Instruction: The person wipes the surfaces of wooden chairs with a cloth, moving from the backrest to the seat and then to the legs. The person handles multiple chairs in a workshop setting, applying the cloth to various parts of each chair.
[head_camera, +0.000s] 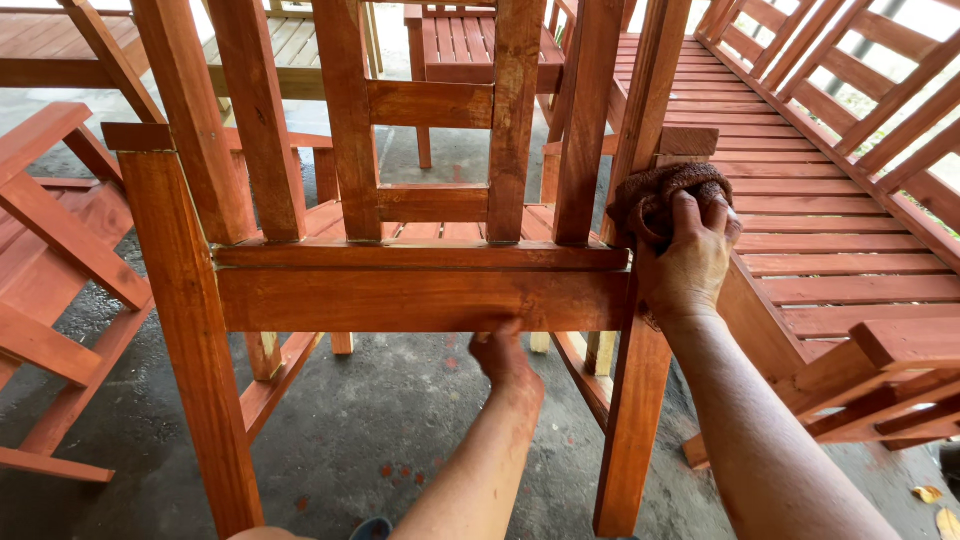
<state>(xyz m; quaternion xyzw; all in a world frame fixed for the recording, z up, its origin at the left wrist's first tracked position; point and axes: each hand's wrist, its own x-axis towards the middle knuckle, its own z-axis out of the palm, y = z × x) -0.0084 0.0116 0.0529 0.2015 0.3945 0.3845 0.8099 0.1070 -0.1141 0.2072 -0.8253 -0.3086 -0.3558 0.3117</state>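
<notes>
Nearest, bottom centre: tip of a blue shoe (372, 527) on grey concrete floor (400, 430) spotted with red drips. Just above, left hand (503, 358) reaching up under the front rail (420, 298) of a red-stained wooden chair (430, 200), fingers curled against the rail's lower edge; whether pinching anything, cannot tell. To the right, right hand (688, 262) clenched on a stain-soaked brown rag (665, 195), pressing it against the chair's right upright, near the armrest end. Rag thus at the chair's right side, bunched between palm and post.

Risks, judged from here: chair seemingly steadied only by the two hands, so a hard wipe could tip or slide it; wet stain likely to smear onto forearms or drip further onto the floor; left fingers under the rail open to splinters.

Farther: more stained chairs at left (60, 230), a slatted bench (830, 230) at right, other slatted pieces at the far end. No containers in view, no stain tin or bucket.
</notes>
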